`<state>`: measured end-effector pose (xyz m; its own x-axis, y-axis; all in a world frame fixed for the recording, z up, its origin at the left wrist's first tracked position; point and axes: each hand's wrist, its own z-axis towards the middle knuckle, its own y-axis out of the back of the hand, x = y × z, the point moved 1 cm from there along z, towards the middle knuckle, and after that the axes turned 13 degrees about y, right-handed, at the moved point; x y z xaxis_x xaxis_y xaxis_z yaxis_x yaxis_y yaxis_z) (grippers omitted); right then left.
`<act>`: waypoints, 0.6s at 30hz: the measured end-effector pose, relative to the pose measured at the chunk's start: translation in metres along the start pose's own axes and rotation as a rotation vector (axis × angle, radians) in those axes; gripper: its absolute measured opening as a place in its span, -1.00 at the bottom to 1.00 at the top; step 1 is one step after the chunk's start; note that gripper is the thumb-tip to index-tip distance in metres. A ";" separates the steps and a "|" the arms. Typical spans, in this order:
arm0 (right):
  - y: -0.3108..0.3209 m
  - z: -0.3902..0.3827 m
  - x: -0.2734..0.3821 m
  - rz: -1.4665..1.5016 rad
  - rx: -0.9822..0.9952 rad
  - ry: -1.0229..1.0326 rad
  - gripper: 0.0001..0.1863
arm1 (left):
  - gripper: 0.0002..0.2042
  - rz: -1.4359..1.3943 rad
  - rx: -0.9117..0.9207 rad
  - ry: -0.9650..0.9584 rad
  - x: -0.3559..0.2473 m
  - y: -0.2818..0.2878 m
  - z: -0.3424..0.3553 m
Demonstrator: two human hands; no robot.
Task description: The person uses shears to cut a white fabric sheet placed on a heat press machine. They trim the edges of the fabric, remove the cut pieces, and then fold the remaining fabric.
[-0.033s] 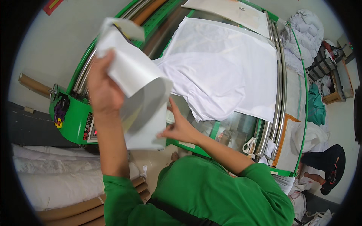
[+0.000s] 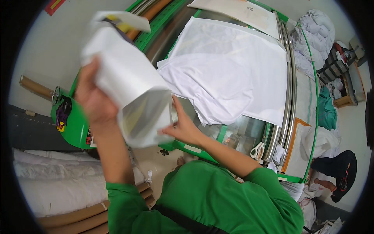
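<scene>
A white sheet, apparently paper (image 2: 130,74), is curled into a loose roll between my hands, above the near left side of the machine. Patches of yellow and dark print show at its far end, and its inner face looks greyish. My left hand (image 2: 95,95), smeared by motion, grips its left side. At its lower right edge, my right hand (image 2: 185,126) pinches the sheet between thumb and fingers. Just beyond lies a rumpled white cloth (image 2: 214,85) on top of a flat white sheet (image 2: 269,82) spread over the machine's bed.
Metal rollers (image 2: 288,82) run along the green machine's right side, with white-handled scissors (image 2: 257,151) at their near end. Wrapped white rolls (image 2: 58,187) and cardboard tubes (image 2: 78,214) are stacked at lower left. A person in dark clothes (image 2: 337,171) bends down at the right.
My left hand and the curled sheet have moved left, and the sheet's open end has swung with them. My right hand has shifted slightly left, still at the sheet's edge.
</scene>
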<state>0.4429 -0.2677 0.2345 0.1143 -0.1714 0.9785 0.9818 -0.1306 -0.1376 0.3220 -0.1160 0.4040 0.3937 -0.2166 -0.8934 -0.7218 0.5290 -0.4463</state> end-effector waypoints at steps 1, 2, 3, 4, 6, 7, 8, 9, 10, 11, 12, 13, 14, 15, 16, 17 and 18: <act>-0.001 0.018 -0.011 0.027 -0.097 0.064 0.23 | -0.62 -0.007 -0.032 -0.075 -0.015 0.008 -0.014; -0.002 0.033 -0.018 0.064 -0.180 0.129 0.20 | -0.61 -0.004 -0.101 -0.161 -0.037 0.022 -0.038; 0.008 0.052 -0.012 0.114 -0.271 0.242 0.11 | -0.60 -0.021 -0.177 -0.247 -0.052 0.043 -0.062; 0.012 0.065 -0.003 0.172 -0.360 0.338 0.01 | -0.59 -0.035 -0.280 -0.318 -0.062 0.067 -0.090; 0.015 0.088 0.007 0.102 -0.321 0.351 -0.20 | -0.56 -0.061 -0.574 -0.426 -0.075 0.111 -0.158; 0.035 0.096 0.006 -0.073 -0.230 0.284 -0.33 | -0.55 -0.105 -0.704 -0.419 -0.060 0.139 -0.176; 0.043 0.100 0.004 -0.232 -0.124 0.212 -0.44 | -0.54 -0.140 -0.829 -0.376 -0.043 0.159 -0.198; 0.041 0.103 -0.002 -0.298 -0.179 0.382 -0.71 | -0.52 -0.168 -0.907 -0.301 -0.022 0.172 -0.220; 0.044 0.107 -0.013 -0.360 -0.149 0.478 -0.73 | -0.51 -0.194 -0.927 -0.202 0.005 0.183 -0.238; 0.052 0.113 -0.024 -0.420 -0.117 0.577 -0.75 | -0.51 -0.210 -0.884 -0.070 0.033 0.191 -0.251; 0.061 0.118 -0.035 -0.483 -0.086 0.674 -0.76 | -0.50 -0.230 -0.837 0.063 0.062 0.200 -0.259; 0.073 0.123 -0.045 -0.542 -0.086 0.685 -0.78 | -0.50 -0.251 -0.828 0.174 0.085 0.197 -0.257; 0.085 0.130 -0.057 -0.590 -0.077 0.651 -0.76 | -0.52 -0.250 -0.789 0.241 0.109 0.191 -0.251; 0.099 0.136 -0.070 -0.639 -0.065 0.617 -0.74 | -0.54 -0.246 -0.750 0.306 0.133 0.186 -0.246; 0.114 0.143 -0.081 -0.692 -0.057 0.582 -0.72 | -0.58 -0.215 -0.677 0.333 0.154 0.183 -0.233; 0.129 0.150 -0.090 -0.753 -0.034 0.536 -0.72 | -0.57 -0.199 -0.676 0.366 0.172 0.179 -0.219; 0.143 0.157 -0.098 -0.814 -0.013 0.491 -0.72 | -0.57 -0.182 -0.673 0.400 0.188 0.175 -0.206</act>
<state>0.5962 -0.1159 0.1428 -0.6837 -0.4138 0.6011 0.7297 -0.4010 0.5538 0.1524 -0.2335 0.1475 0.3964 -0.5966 -0.6978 -0.9044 -0.1230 -0.4086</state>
